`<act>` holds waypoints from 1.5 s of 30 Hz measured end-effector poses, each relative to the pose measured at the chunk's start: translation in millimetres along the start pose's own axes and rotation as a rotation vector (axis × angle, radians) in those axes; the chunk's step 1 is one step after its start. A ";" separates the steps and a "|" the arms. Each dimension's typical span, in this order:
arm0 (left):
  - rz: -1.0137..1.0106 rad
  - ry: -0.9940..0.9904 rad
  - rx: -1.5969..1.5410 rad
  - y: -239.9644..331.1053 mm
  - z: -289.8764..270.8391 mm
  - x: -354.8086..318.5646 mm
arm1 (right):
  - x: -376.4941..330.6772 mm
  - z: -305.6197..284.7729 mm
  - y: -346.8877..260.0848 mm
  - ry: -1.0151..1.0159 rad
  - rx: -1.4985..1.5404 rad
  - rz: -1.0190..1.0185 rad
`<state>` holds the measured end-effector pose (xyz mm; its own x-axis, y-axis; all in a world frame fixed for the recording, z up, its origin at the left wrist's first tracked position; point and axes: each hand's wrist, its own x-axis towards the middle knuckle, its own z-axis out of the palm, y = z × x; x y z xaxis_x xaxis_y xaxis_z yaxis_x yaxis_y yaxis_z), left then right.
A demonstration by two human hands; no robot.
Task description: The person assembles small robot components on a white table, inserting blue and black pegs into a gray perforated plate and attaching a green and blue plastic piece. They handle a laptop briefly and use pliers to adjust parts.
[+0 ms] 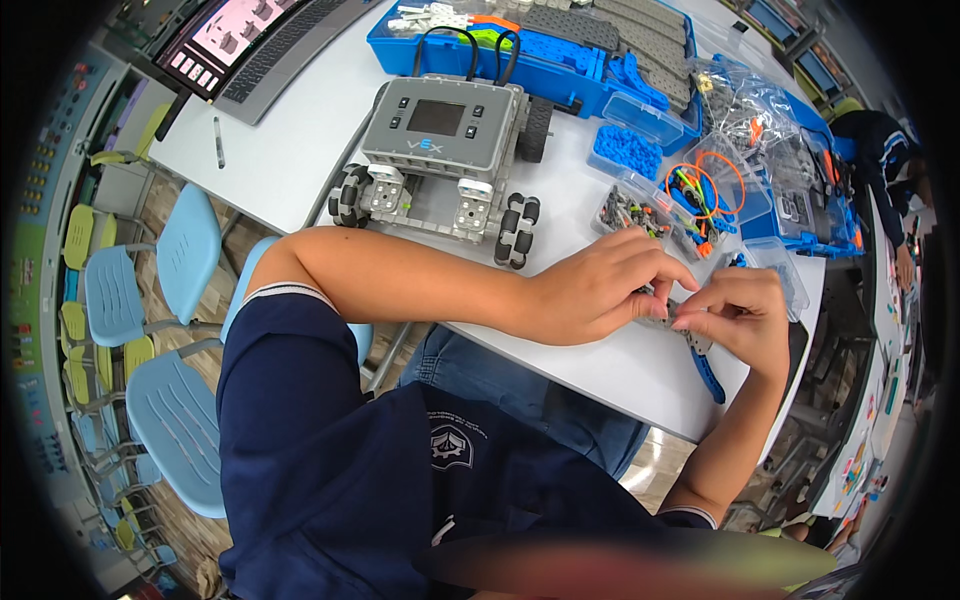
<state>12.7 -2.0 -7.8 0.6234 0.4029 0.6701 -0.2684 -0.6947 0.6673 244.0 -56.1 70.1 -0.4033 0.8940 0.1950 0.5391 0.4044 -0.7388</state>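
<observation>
Head view: at the left, green chairs (78,235) and light-blue chairs (175,430) stand on a wood-patterned floor (185,545). To their right, a white table (270,175) carries a pen (219,142) and, beyond it, an open laptop (290,50). Next on the surface stands a grey wheeled robot (425,135), its screen module facing up. A blue bin (560,90) of grey plates sits behind it. The left hand (600,295) reaches across the table, fingers curled and thumb near the index finger. Beyond this hand are an open clear box (648,117) of small blue pieces and orange rings (722,153). A blue-handled tool (708,375) lies near the table's front edge, just below the right hand (745,310), which is pinched toward the left fingertips; what either hand grips cannot be told. At the far right, a person in dark clothing (880,150) is beside another table (855,425).
</observation>
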 end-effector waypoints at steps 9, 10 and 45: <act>-0.055 -0.028 -0.040 1.9 -0.6 0.5 | 0.3 -1.9 -0.5 0.261 -0.021 0.058; -0.064 -0.036 -0.071 1.7 0.0 0.6 | 1.3 -1.5 -0.3 0.257 -0.052 0.063; -0.206 -0.178 -0.041 0.4 0.8 -1.7 | 12.3 25.7 14.8 0.144 -0.573 0.098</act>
<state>12.1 -3.4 -8.9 0.7862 0.4196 0.4538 -0.1499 -0.5829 0.7986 228.0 -44.1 45.0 -0.2487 0.9335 0.2584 0.8978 0.3223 -0.3000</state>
